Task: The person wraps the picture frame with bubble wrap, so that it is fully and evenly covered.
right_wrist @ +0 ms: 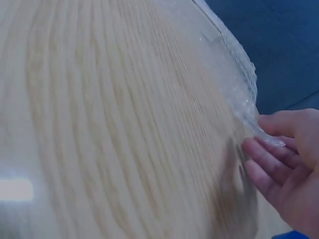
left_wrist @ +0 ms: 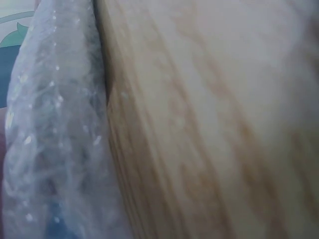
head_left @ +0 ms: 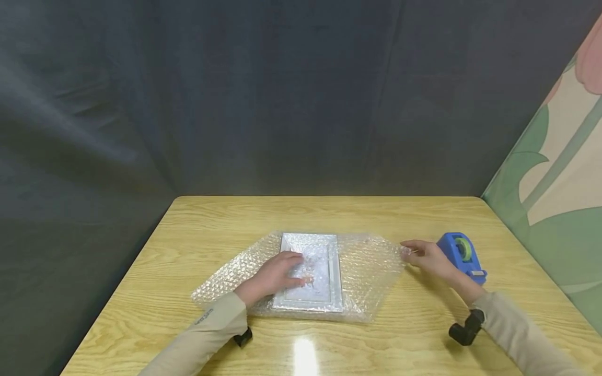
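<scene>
A silver-grey picture frame lies on the table under or within a sheet of bubble wrap, which spreads out to both sides of it. My left hand rests on the frame's left part, its fingers spread. At the sheet's right end, my right hand pinches the gathered edge between thumb and fingers. In the right wrist view, that hand holds the bubble wrap slightly above the table. The left wrist view shows bubble wrap close up, with the left hand almost wholly out of sight.
A blue tape dispenser with a roll of tape stands just behind and right of my right hand. The wooden table ends at a dark curtain at the back. A wall with a printed plant pattern borders the right side.
</scene>
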`<act>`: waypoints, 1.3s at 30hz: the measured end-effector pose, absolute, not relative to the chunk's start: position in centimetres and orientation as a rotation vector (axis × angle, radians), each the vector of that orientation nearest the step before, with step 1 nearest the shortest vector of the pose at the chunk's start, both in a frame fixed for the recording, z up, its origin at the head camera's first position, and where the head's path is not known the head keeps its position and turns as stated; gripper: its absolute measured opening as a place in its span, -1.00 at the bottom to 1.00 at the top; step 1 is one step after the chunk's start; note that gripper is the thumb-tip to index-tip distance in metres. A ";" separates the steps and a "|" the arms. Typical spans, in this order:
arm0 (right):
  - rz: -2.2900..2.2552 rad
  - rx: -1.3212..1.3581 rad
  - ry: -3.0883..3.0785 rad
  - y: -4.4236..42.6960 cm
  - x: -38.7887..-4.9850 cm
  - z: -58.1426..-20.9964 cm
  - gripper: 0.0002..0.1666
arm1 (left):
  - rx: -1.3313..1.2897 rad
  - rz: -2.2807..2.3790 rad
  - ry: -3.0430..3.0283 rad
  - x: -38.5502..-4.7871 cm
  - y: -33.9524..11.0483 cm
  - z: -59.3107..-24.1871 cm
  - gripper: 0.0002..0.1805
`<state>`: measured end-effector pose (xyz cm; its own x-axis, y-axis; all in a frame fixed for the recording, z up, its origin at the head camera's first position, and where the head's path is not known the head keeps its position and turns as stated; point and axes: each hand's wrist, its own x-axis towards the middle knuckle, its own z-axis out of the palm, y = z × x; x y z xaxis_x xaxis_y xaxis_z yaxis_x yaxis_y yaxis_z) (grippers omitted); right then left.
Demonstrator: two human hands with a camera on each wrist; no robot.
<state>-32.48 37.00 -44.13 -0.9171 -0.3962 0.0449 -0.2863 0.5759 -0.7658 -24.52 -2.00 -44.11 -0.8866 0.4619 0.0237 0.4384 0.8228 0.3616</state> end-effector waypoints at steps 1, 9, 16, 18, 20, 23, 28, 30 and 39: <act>-1.313 -0.554 2.651 36.9 -32.4 -44.2 -0.47 | 0.725 0.562 2.936 -24.5 -2.0 -44.1 -0.30; -1.786 -0.196 2.204 35.4 -31.2 -44.7 -0.30 | 0.730 0.570 2.939 -24.4 -2.0 -44.1 -0.29; -2.044 -0.053 1.890 33.5 -29.0 -45.1 -0.25 | 0.738 0.572 2.943 -24.4 -2.0 -43.9 -0.30; -2.078 -0.084 1.929 33.0 -28.6 -45.1 -0.26 | 0.741 0.571 2.944 -24.4 -2.0 -43.9 -0.30; -2.108 -0.109 1.967 32.6 -28.3 -45.1 -0.29 | 0.740 0.573 2.945 -24.3 -1.9 -43.8 -0.31; -2.117 -0.172 2.036 32.2 -28.0 -44.8 -0.32 | 0.731 0.580 2.939 -24.2 -1.9 -43.8 -0.31; -2.104 -0.252 2.127 31.0 -27.9 -43.3 -0.30 | 0.721 0.590 2.935 -24.2 -1.9 -43.8 -0.32; -2.102 -0.299 2.153 30.3 -27.9 -42.5 -0.31 | 0.714 0.594 2.933 -24.1 -1.9 -43.7 -0.31; -2.121 -0.575 2.116 25.5 -28.2 -40.3 -0.44 | 0.735 0.599 2.939 -24.2 -1.9 -44.0 -0.31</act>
<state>-28.23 25.51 -40.34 -0.9250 -0.3238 0.1988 -0.1981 -0.0356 -0.9795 -24.25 -1.90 -43.95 -0.8855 0.4627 0.0416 0.4421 0.8116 0.3818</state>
